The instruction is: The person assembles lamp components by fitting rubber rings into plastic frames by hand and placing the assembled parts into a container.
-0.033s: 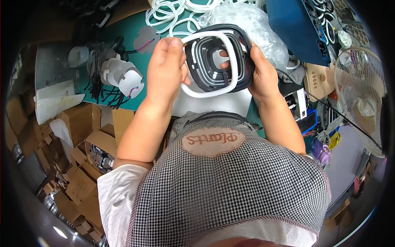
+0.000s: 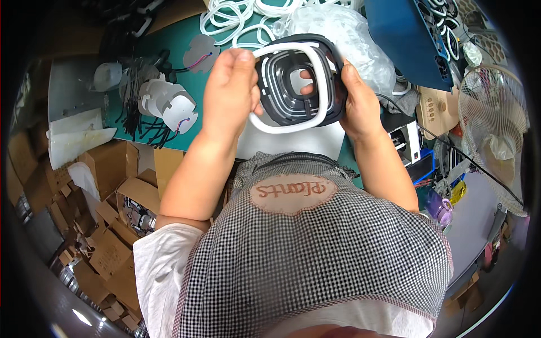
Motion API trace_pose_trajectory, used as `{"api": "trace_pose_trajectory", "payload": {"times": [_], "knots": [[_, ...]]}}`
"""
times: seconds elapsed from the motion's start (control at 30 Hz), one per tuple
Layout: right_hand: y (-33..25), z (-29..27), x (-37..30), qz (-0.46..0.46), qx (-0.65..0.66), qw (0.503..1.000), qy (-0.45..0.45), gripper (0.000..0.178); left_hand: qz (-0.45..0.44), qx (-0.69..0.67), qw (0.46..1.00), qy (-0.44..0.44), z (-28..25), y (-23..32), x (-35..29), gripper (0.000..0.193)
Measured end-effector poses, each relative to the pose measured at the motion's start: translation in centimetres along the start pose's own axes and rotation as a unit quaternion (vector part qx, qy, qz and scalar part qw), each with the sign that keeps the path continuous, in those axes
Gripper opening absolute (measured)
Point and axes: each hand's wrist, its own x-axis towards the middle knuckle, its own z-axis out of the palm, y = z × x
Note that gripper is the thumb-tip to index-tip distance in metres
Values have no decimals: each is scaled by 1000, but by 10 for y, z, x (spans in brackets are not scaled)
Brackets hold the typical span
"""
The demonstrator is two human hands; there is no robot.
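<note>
In front of me, over the near part of the bench, my left hand (image 2: 230,93) pinches the left side of a white rounded-square ring (image 2: 322,90). Its fingers are closed on the ring. My right hand (image 2: 360,104) grips the right edge of a black rounded-square plastic housing (image 2: 275,100), thumb on the near face. Some of its fingertips show through the housing's central hole. Stepped inner ribs with light strips line the housing. The ring stands tilted in front of it, overlapping its face; whether the two touch I cannot tell.
White rings (image 2: 225,19) lie piled at the back beside a clear plastic bag (image 2: 332,34). Round white plates with wires (image 2: 180,112) sit left on the green bench. A blue bin (image 2: 406,39) and a fan (image 2: 493,124) stand right. Cardboard boxes (image 2: 112,248) crowd the lower left.
My left hand and the white ring have shifted very slightly to the right. My right hand still grips the housing in nearly the same place.
</note>
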Motion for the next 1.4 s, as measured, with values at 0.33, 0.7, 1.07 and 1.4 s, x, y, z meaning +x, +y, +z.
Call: {"api": "trace_pose_trajectory", "payload": {"times": [0.33, 0.7, 1.07, 1.4], "knots": [[4, 10, -11, -24, -99, 995, -10, 59, -8, -28, 1000, 8, 6, -15, 5, 26], [6, 18, -5, 10, -140, 990, 7, 51, 15, -74, 997, 29, 2, -29, 1, 26], [16, 14, -13, -1, -163, 987, 5, 40, 214, 391, 892, 81, -20, -30, 2, 35], [39, 2, -29, 83, -280, 956, -34, 39, 113, 392, 910, -76, -15, -48, -20, 39]]}}
